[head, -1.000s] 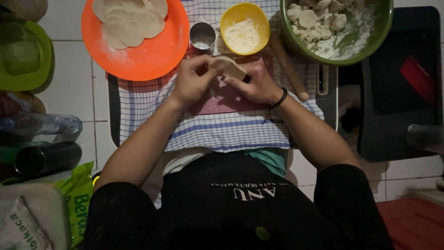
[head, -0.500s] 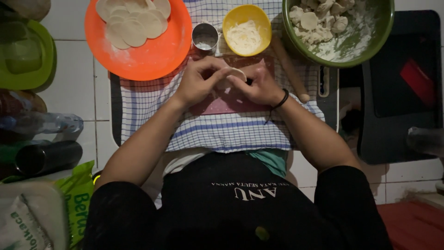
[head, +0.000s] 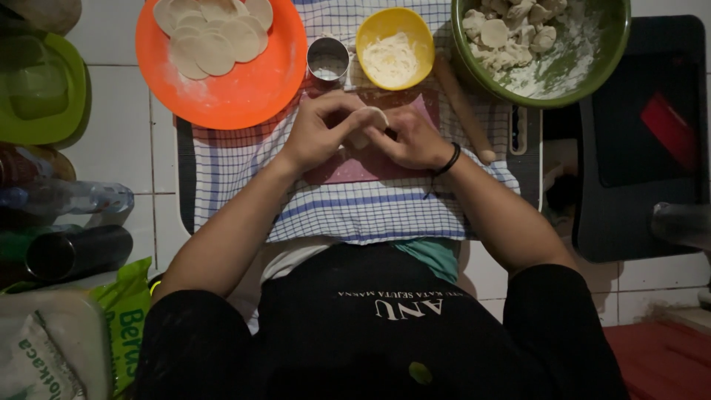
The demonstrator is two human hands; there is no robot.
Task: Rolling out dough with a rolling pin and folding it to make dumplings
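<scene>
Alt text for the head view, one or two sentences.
Both hands, left hand and right hand, pinch a folded dough round over a checked cloth. Beyond sit an orange plate of dough rounds, a yellow bowl and a green bowl.

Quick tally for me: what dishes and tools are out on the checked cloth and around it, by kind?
Plates: 2, an orange plate and a green plate
Bowls: 2, a yellow bowl and a green bowl
Metal cup: 1
Rolling pin: 1
Total: 6
</scene>
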